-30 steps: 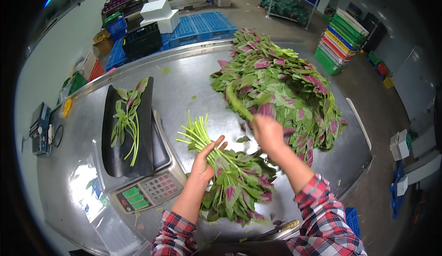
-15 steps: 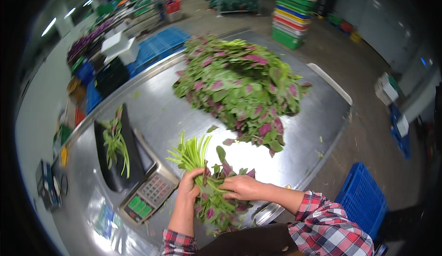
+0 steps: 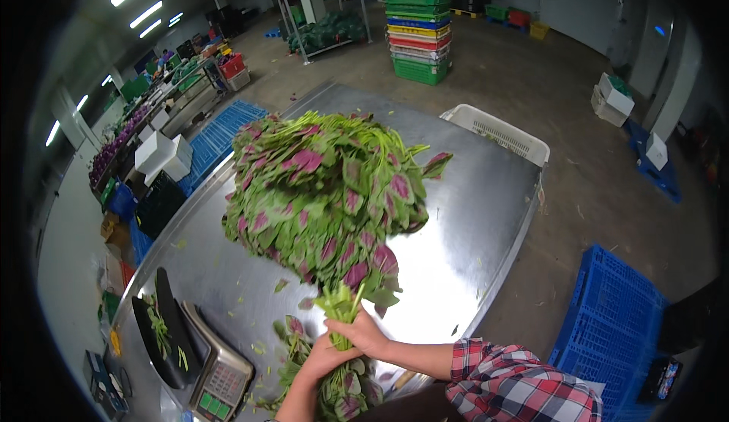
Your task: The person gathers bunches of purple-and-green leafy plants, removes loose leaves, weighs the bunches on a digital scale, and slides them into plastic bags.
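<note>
Both hands grip a bunch of leafy greens, red-and-green amaranth by its look, close to my body. My right hand wraps the pale stems near their cut ends, which point away from me. Lower on the same stems, my left hand is closed, its fingers partly hidden. The leaves hang below and beside my hands. Just beyond lies a large pile of amaranth on the metal table. To the left, a digital scale carries a black curved pan with a few loose sprigs in it.
A white plastic crate adjoins the table's far right corner. Blue pallets stand on the floor at right, with another blue pallet beyond the left edge. Stacked coloured crates rise behind. White foam boxes sit at left.
My right hand has moved from the leaves up to the stems, beside the left. The bunch is now held more upright and tight. My view has shifted, showing more of the room.
</note>
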`<state>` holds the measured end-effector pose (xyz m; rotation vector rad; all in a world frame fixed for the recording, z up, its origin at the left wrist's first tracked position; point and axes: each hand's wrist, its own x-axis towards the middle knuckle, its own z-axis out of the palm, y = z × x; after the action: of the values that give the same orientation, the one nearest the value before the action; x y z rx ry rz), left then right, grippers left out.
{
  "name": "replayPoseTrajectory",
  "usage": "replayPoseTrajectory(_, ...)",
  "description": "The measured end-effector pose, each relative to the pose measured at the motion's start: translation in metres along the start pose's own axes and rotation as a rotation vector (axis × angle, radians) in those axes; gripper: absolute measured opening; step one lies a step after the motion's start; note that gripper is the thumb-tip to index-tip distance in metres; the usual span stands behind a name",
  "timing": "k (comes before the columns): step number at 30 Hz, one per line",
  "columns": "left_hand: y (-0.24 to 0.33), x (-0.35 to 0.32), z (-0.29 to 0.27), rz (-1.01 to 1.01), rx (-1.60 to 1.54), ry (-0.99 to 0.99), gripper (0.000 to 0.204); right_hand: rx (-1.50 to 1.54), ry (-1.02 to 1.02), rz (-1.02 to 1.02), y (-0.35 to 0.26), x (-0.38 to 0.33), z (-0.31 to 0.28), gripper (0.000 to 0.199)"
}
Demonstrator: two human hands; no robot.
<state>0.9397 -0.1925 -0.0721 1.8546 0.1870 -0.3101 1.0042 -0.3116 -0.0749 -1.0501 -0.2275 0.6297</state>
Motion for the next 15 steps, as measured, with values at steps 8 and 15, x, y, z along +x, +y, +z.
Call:
replayPoseTrajectory(8,0.034,0.018,0.018,-0.559,-0.496,0.286,0.044,-0.412,0.329,-0.268,-0.117,0.188,-0.238,0.026)
replayPoseTrajectory(15,0.077,0.051,0.015,-0.728,-0.545,0.438,0.047,-0.878,0.521,0.21,-0.149,0.389,-0.356,0.051)
